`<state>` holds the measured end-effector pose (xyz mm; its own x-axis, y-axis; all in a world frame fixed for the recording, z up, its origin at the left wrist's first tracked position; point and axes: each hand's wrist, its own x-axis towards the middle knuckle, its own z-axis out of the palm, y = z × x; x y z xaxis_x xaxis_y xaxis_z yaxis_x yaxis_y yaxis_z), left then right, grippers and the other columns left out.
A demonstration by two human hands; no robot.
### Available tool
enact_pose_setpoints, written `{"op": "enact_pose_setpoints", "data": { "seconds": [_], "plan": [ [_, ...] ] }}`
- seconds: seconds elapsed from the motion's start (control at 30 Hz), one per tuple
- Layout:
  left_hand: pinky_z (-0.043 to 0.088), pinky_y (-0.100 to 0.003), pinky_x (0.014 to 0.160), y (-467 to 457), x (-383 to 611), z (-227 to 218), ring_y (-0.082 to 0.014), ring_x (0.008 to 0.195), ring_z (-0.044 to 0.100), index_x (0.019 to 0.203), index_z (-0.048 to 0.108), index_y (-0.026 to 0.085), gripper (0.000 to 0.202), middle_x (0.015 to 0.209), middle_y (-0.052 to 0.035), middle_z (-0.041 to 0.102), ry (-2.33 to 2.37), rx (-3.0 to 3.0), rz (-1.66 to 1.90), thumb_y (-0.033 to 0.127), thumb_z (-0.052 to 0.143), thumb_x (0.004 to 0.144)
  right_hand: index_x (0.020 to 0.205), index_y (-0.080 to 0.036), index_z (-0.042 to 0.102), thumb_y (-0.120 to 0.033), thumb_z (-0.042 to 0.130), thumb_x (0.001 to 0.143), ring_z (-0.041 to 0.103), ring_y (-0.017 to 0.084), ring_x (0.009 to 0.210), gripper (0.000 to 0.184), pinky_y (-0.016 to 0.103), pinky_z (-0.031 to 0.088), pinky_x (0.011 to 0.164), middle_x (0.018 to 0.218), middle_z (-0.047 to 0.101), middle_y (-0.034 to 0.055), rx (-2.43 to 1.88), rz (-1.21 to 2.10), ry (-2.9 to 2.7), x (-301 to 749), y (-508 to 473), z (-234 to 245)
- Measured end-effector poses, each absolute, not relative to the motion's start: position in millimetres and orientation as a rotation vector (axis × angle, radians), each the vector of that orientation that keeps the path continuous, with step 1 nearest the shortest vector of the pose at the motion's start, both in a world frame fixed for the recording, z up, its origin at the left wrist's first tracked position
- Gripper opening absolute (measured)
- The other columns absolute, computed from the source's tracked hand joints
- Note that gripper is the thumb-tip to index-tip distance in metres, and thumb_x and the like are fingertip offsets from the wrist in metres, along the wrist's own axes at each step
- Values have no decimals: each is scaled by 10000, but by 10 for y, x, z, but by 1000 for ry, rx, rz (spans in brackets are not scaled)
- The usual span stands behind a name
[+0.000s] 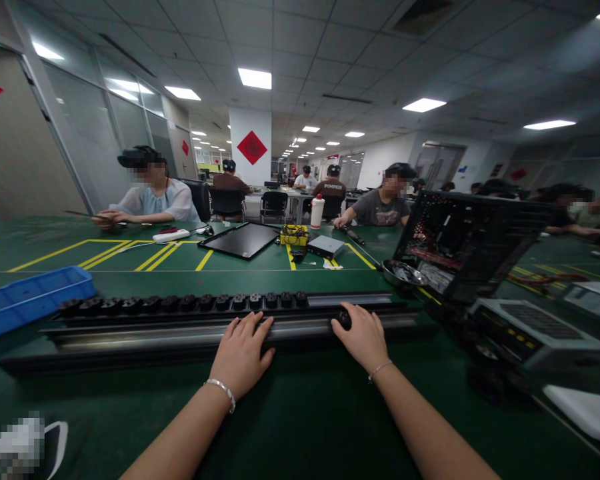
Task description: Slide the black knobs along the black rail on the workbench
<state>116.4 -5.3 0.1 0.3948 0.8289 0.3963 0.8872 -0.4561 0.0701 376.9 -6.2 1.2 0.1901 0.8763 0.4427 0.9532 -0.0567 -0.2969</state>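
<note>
Long dark metal rails lie side by side across the green table. The far rail (350,300) carries a row of small black pieces (170,304), several of them side by side along its left and middle part. My left hand (241,355) lies on the near rail (155,337) with its fingers stretched out and nothing in them. Over the right part of that rail, my right hand (364,339) has its thumb and fingers around a small black piece (345,321), which looks like those in the row. The fingers partly hide it.
A blue tray (35,293) stands at the left. An open computer case (470,247), a metal bowl (403,272) and a power supply unit (540,330) are at the right. Farther back lie a flat black panel (243,239) and a grey box (326,246). Co-workers sit across the table.
</note>
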Motion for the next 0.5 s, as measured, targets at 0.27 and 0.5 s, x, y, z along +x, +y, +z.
{"op": "enact_pose_setpoints", "data": {
  "seconds": [0.27,0.5],
  "plan": [
    [244,-434,1039,-43,1159,-16,-234,1224,381,1249,443,256,505,1321,-68,453,-1539,-2494,-582,353,490,756,1138,-242,508,-417,490,738,448,239,1128,437,503,193,997,1132,575,74,-1974,-156,-1678,3811,-26,-41],
    [242,-436,1040,-36,1154,-23,-235,1233,370,1256,437,255,508,1327,-73,445,-1529,-2495,-578,359,485,761,1155,-260,497,-382,484,742,460,239,1118,431,522,185,996,1132,578,65,-1967,-105,-1673,3813,-43,-5]
  ]
}}
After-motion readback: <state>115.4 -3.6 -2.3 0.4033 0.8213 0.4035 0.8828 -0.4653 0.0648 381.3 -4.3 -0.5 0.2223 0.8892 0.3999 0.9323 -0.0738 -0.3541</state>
